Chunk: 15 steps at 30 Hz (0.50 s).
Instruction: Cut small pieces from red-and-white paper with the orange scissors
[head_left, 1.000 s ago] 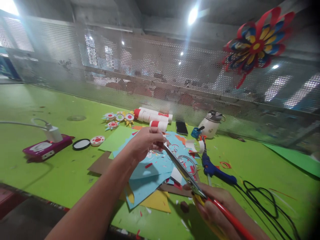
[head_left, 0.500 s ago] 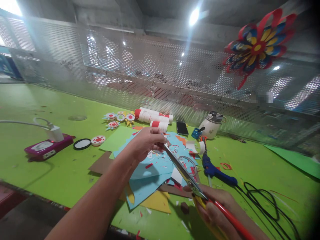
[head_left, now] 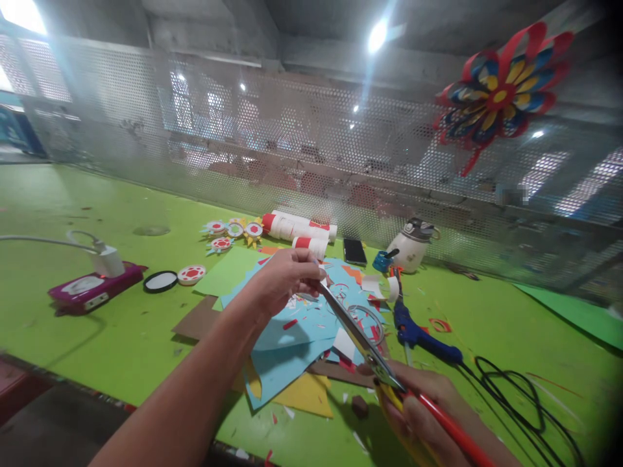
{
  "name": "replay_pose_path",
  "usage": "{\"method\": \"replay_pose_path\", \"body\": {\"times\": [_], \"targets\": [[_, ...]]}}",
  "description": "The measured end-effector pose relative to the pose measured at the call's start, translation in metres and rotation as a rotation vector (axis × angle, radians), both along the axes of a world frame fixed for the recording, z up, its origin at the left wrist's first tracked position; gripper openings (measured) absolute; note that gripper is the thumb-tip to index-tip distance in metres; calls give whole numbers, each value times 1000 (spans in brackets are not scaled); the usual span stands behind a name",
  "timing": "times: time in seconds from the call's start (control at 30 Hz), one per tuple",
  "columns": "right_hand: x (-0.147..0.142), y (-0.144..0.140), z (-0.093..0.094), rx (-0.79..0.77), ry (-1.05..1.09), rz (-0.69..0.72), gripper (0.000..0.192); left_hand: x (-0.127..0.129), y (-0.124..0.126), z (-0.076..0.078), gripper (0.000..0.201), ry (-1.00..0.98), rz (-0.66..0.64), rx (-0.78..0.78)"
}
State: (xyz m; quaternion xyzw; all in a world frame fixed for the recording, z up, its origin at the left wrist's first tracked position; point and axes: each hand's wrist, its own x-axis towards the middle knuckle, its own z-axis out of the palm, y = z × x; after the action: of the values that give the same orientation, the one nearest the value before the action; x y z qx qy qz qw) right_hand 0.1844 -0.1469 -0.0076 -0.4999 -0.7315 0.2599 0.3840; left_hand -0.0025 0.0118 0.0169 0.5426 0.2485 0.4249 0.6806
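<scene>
A small scrap of paper (head_left: 321, 271) is pinched between the closed fingertips (head_left: 311, 275) of the left hand (head_left: 285, 280), raised above the table, and the tips of the scissors (head_left: 357, 337) are met right at that pinch. The scissors' red and yellow handles are gripped by the right hand (head_left: 423, 408), fingers curled tight around them, low and near the viewer; whether the blades are parted cannot be told. Directly beneath the fingers a loose heap of blue, yellow and brown paper sheets (head_left: 292, 344) is spread, littered with red and white offcuts. Just beyond the scissor blades a blue glue gun (head_left: 418, 332) is laid, and its black cable (head_left: 516, 389) is looped close beside the right hand. Farther past the fingertips are seen red and white paper rolls (head_left: 296, 230), a dark phone (head_left: 354, 250), a small blue cup (head_left: 382, 259) whose contents cannot be made out, and a white kettle (head_left: 413, 243). Well away from the left hand's back, a pink power strip (head_left: 92, 288) with a white plug, a black-rimmed disc (head_left: 159, 281) and several paper rosettes (head_left: 233, 230) are set. Bare green table (head_left: 121, 344) is left open on that side. The far edge is closed by a perforated metal screen (head_left: 292, 149), on which 1 paper flower (head_left: 501, 91) is hung.
</scene>
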Motion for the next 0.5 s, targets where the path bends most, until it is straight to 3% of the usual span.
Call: {"method": "replay_pose_path", "body": {"times": [0.5], "targets": [[-1, -1, 1, 31, 3, 17, 38, 0, -1, 2, 14, 19, 11, 1]]}}
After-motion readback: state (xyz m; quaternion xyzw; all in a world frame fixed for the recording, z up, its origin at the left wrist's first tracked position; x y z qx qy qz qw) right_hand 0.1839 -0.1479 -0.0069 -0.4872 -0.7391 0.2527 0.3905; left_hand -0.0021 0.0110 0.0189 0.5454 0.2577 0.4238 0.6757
